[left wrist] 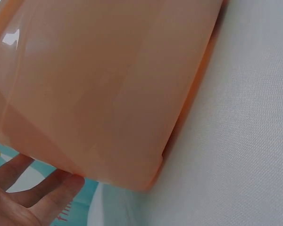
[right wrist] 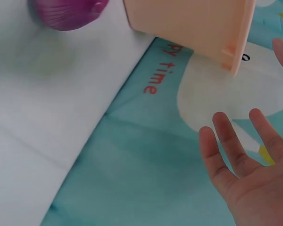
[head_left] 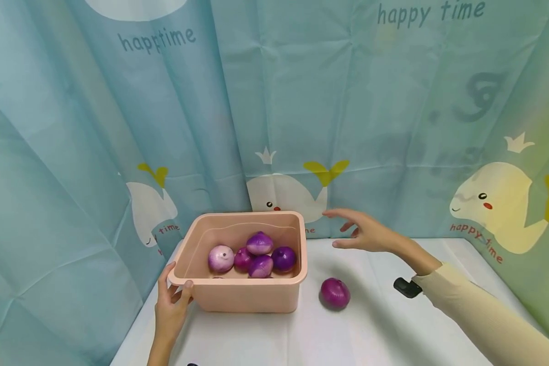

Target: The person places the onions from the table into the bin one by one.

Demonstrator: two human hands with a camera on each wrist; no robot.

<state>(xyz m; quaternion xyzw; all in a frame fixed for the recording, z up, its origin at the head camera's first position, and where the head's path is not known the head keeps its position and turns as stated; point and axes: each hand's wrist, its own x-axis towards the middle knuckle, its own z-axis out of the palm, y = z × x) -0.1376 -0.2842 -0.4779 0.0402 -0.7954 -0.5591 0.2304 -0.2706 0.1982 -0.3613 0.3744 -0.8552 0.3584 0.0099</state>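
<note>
1. The left hand (head_left: 171,305) grips the near-left corner of the pink tub (head_left: 247,297), thumb over the rim; five purple onions, perhaps a sixth half hidden, lie inside.
2. The right hand (head_left: 366,231) hovers, fingers spread and holding nothing, beside the tub's far-right corner; a loose onion (head_left: 334,293) lies on the white table (head_left: 370,330) just right of the tub.

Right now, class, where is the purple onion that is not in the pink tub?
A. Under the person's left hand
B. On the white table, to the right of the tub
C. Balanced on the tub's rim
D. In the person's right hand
B: the lone onion lies on the white table just right of the pink tub, while the right hand hovers open above and behind it, holding nothing.
</note>
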